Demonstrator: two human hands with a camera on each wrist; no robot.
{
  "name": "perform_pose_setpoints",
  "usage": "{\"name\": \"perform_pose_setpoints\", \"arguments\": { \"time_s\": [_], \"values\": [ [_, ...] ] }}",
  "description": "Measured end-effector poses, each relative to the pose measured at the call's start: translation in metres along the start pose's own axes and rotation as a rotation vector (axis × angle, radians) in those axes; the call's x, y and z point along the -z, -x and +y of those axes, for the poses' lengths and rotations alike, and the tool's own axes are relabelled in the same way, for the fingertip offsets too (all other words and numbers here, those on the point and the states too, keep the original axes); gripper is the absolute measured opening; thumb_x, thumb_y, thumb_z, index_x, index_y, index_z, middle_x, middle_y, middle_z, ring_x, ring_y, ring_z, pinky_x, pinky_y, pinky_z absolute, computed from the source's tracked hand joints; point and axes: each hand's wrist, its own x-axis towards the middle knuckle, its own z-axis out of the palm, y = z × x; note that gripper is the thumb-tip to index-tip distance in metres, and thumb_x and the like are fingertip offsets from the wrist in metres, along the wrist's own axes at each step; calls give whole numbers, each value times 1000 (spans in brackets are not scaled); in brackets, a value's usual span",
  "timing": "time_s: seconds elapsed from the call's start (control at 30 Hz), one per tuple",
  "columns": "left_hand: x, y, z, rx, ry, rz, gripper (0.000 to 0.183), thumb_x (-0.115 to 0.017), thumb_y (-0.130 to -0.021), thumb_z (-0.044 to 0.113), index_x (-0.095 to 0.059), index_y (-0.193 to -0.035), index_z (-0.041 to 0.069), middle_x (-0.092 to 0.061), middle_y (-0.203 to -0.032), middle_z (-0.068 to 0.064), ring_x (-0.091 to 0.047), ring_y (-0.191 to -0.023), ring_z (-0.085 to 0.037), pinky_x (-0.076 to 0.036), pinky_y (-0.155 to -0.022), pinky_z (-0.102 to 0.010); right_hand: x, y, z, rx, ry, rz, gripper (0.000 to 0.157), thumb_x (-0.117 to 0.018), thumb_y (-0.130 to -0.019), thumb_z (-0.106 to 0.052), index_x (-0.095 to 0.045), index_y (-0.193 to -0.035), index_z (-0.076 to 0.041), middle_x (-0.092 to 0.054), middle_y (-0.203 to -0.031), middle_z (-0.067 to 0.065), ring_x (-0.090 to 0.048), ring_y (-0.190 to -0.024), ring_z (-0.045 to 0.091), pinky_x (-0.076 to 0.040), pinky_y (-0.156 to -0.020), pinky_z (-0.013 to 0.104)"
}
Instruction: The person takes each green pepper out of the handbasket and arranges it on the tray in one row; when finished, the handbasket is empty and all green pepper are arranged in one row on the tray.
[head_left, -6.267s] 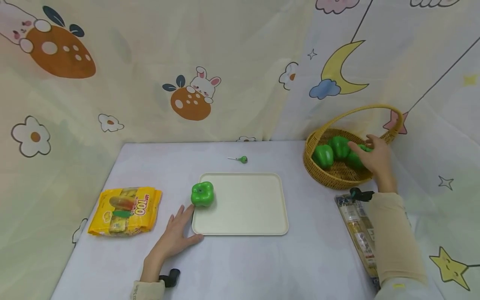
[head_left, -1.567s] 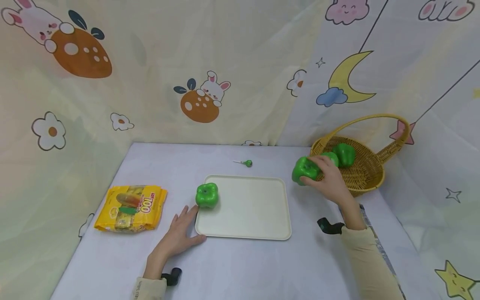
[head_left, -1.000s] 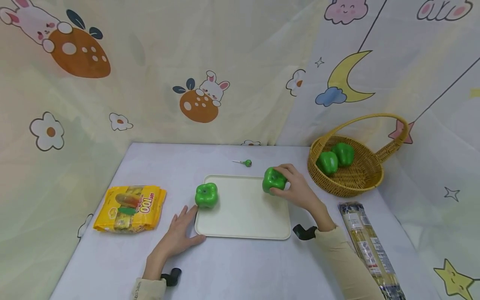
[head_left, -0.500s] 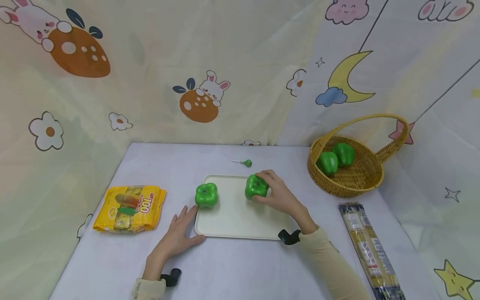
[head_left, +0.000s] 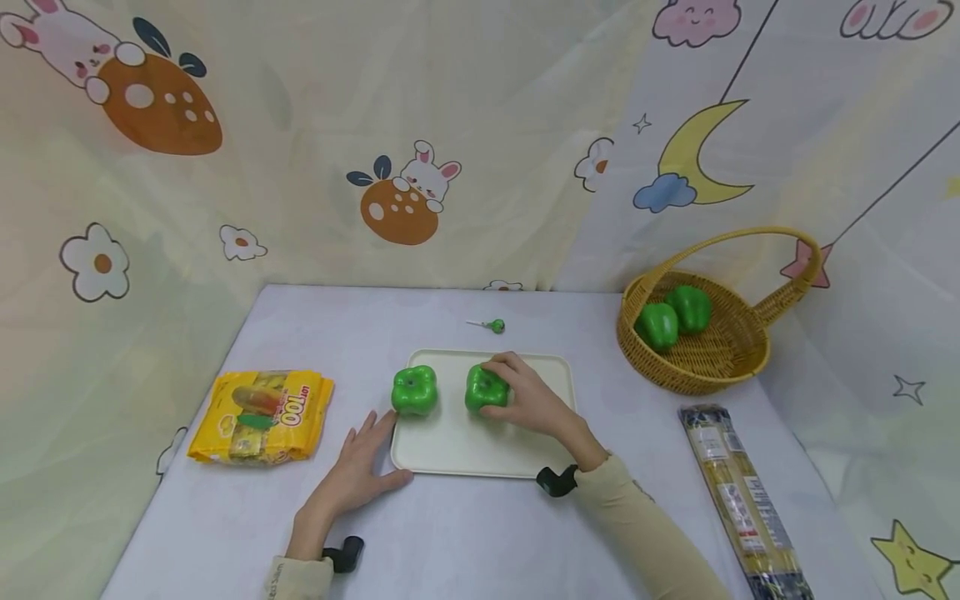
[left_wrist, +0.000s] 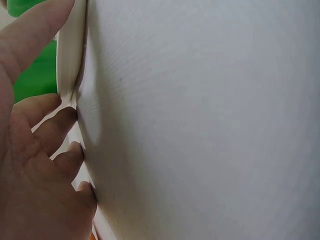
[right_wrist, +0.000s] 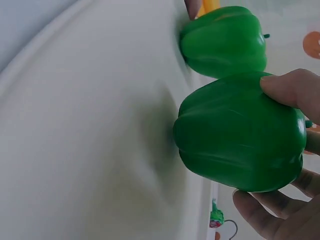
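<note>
My right hand (head_left: 531, 403) grips a green bell pepper (head_left: 484, 389) over the middle of the cream tray (head_left: 480, 454). In the right wrist view, thumb and fingers lie on opposite sides of this pepper (right_wrist: 240, 135), its base close to the tray's surface; whether it touches cannot be told. A second bell pepper (head_left: 414, 390) sits at the tray's left side. The left hand (head_left: 358, 469) rests at the tray's left edge with fingers spread, its fingertips against the rim in the left wrist view. Two more bell peppers (head_left: 656, 326) lie in the wicker basket (head_left: 693, 380).
A yellow snack package (head_left: 258, 417) lies left of the tray. Behind the tray is a small green item with a thin white stick (head_left: 492, 326). On the right, a long clear packet (head_left: 738, 500) lies below the basket. Patterned cloth (head_left: 510, 125) hangs behind the table.
My right hand has taken a bell pepper out of the basket and carried it left and down over the tray, near the first pepper. The left hand stays at the tray's edge.
</note>
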Motion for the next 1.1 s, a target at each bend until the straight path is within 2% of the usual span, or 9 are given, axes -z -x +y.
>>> {"name": "perform_pose_setpoints", "arguments": {
  "time_s": [0.37, 0.77, 1.1],
  "values": [
    [-1, 0, -2, 0, -3, 7, 103, -80, -81, 47, -20, -162, 24, -21, -170, -5, -5, -160, -35, 1, -128, -63, -10, -9, -8, 26, 4, -42, 64, -81, -84, -25, -54, -141, -9, -50, -140, 12, -53, -129, 29, -53, -107, 47],
    [-1, -1, -2, -17, -8, 4, 104, -79, -82, 49, -19, -162, 22, -21, -170, -7, -4, -160, -36, 1, -128, -64, -17, -15, -10, -3, 13, -69, 69, -81, -84, -28, -50, -144, -11, -47, -143, 10, -52, -130, 26, -52, -108, 45],
    [-1, -2, -3, -12, -9, 0, 104, -79, -82, 49, -19, -162, 22, -21, -170, -7, -3, -160, -34, 2, -128, -63, -17, -19, -12, 40, 25, -79, 69, -81, -84, -28, -51, -144, -11, -47, -143, 10, -52, -128, 27, -53, -106, 45]
  ]
}}
